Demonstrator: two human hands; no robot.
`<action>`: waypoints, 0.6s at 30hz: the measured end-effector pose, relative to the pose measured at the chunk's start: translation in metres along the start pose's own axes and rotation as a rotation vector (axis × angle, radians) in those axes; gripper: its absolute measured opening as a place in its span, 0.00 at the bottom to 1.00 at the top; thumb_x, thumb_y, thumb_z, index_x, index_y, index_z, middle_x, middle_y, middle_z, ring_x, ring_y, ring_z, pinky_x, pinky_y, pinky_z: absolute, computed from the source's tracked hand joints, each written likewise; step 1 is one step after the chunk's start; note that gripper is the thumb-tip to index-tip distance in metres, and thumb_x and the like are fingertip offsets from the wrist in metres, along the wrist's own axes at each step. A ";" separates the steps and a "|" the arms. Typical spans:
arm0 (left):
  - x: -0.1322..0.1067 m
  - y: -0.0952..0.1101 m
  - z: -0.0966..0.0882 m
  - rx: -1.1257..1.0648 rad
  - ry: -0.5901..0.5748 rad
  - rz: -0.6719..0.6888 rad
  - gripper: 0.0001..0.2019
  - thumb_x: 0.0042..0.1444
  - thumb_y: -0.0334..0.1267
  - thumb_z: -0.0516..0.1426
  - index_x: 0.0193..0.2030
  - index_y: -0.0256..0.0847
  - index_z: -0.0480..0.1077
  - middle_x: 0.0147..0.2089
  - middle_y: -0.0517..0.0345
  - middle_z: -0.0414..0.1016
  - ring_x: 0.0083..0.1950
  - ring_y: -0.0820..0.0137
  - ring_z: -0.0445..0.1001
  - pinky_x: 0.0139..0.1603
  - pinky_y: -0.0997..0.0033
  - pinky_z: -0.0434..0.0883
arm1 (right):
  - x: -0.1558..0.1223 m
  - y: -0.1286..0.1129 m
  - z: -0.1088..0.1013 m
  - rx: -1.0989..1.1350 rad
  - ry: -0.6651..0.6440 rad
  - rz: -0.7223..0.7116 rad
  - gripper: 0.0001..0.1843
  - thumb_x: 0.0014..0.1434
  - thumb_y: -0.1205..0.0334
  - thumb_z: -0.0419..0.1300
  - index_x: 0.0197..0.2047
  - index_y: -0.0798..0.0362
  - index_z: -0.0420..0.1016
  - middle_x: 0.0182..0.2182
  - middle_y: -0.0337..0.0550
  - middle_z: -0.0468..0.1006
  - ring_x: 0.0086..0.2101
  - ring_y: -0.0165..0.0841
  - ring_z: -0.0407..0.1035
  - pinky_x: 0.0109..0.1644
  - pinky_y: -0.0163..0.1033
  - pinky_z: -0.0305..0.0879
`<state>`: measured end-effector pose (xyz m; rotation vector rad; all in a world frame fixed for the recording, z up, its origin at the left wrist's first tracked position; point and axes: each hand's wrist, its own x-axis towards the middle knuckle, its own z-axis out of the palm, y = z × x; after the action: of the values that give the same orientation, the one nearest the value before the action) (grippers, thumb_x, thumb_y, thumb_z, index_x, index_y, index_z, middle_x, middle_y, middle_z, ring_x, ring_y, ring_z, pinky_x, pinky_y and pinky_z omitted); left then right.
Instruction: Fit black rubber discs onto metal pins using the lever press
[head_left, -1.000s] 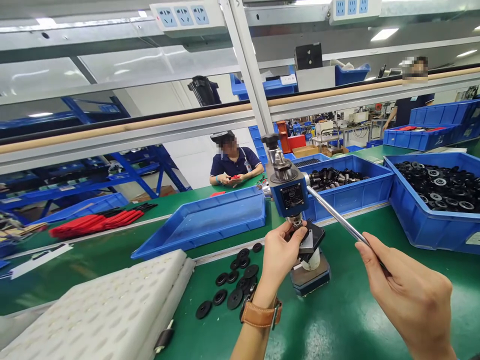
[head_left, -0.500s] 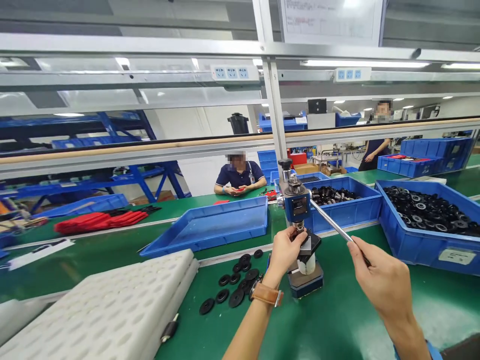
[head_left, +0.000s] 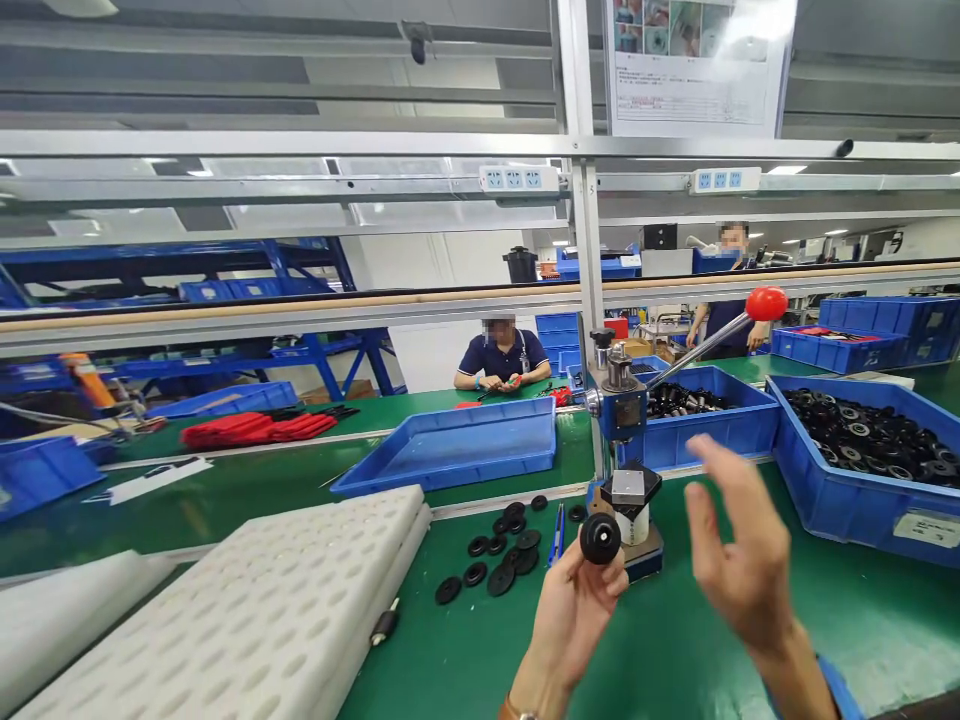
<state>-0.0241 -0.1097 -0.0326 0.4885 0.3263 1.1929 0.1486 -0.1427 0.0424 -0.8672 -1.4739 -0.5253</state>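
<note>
My left hand is closed on a round black part with a small pale centre, held in front of the press base. My right hand is raised to the right of the press, fingers apart, holding nothing. Between and beyond my hands stands the hand lever press. Its lever, tipped by a red ball knob, points up to the right. A grey metal block sits on the press's black plate under the ram. Several black discs lie on the green table to the left.
White foam trays with round hollows lie at the left. A shallow blue tray is behind them. Blue bins of black parts stand right and behind the press. Two people are across the bench. A blue pen-like tool lies beside the discs.
My right hand has let go of the lever, which has swung up. My left hand has drawn back from under the ram with the black part. The view has shifted.
</note>
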 end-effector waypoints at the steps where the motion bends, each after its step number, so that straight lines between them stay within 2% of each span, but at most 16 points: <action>1: -0.003 -0.002 -0.002 -0.017 -0.002 -0.008 0.10 0.49 0.36 0.70 0.29 0.36 0.73 0.25 0.61 0.69 0.24 0.76 0.62 0.24 0.76 0.61 | -0.016 -0.006 0.005 0.092 -0.119 0.005 0.28 0.68 0.70 0.54 0.69 0.49 0.62 0.58 0.51 0.75 0.57 0.43 0.71 0.60 0.51 0.73; 4: -0.010 -0.008 -0.007 -0.034 0.036 -0.018 0.10 0.50 0.35 0.70 0.29 0.36 0.72 0.26 0.61 0.70 0.25 0.76 0.63 0.25 0.75 0.62 | -0.053 -0.018 0.018 0.263 -0.364 0.032 0.29 0.69 0.70 0.51 0.72 0.51 0.57 0.61 0.52 0.73 0.61 0.42 0.67 0.62 0.51 0.71; 8: -0.016 -0.017 -0.015 0.005 0.096 -0.043 0.11 0.49 0.35 0.70 0.36 0.35 0.75 0.33 0.57 0.75 0.28 0.75 0.67 0.28 0.74 0.64 | -0.079 -0.018 0.023 0.307 -0.489 0.020 0.31 0.69 0.67 0.51 0.74 0.54 0.53 0.64 0.54 0.70 0.64 0.44 0.64 0.65 0.51 0.69; 9: -0.017 -0.020 -0.018 0.015 0.099 -0.039 0.12 0.49 0.36 0.70 0.37 0.35 0.75 0.33 0.57 0.75 0.29 0.75 0.67 0.28 0.74 0.63 | -0.083 -0.017 0.022 0.301 -0.486 0.023 0.31 0.69 0.67 0.52 0.73 0.54 0.54 0.62 0.54 0.72 0.61 0.44 0.67 0.62 0.50 0.71; 11: -0.017 -0.024 -0.023 0.026 0.077 -0.026 0.11 0.50 0.37 0.70 0.35 0.36 0.75 0.30 0.60 0.72 0.27 0.75 0.65 0.28 0.74 0.63 | -0.091 -0.014 0.018 0.265 -0.420 0.091 0.28 0.69 0.67 0.52 0.71 0.53 0.58 0.52 0.53 0.79 0.50 0.41 0.76 0.52 0.45 0.77; 13: -0.017 -0.028 -0.026 0.043 0.039 -0.014 0.11 0.52 0.39 0.69 0.31 0.37 0.73 0.27 0.63 0.67 0.26 0.76 0.62 0.28 0.73 0.62 | -0.098 -0.013 0.012 0.227 -0.334 0.195 0.24 0.70 0.68 0.51 0.67 0.52 0.63 0.39 0.47 0.81 0.38 0.37 0.77 0.40 0.40 0.78; 14: -0.017 -0.030 -0.027 0.061 0.023 -0.010 0.11 0.52 0.40 0.69 0.31 0.37 0.72 0.26 0.63 0.65 0.26 0.76 0.61 0.29 0.73 0.62 | -0.101 -0.012 0.010 0.221 -0.315 0.224 0.23 0.70 0.68 0.51 0.66 0.51 0.64 0.37 0.46 0.80 0.36 0.36 0.77 0.39 0.39 0.77; 15: -0.017 -0.032 -0.028 0.086 0.016 -0.009 0.11 0.52 0.40 0.69 0.32 0.37 0.73 0.26 0.63 0.65 0.27 0.75 0.61 0.29 0.73 0.62 | -0.104 -0.012 0.007 0.225 -0.324 0.227 0.23 0.69 0.68 0.52 0.66 0.51 0.64 0.38 0.47 0.80 0.38 0.37 0.77 0.41 0.40 0.77; 18: -0.016 -0.038 -0.033 0.162 0.049 -0.009 0.14 0.52 0.42 0.69 0.38 0.37 0.75 0.31 0.61 0.69 0.30 0.75 0.63 0.32 0.73 0.62 | -0.115 -0.007 0.002 0.258 -0.425 0.166 0.29 0.69 0.65 0.53 0.71 0.52 0.57 0.52 0.53 0.78 0.51 0.43 0.74 0.53 0.45 0.75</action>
<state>-0.0149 -0.1294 -0.0810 0.5984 0.4695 1.1760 0.1343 -0.1687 -0.0688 -0.9192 -1.7863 -0.0205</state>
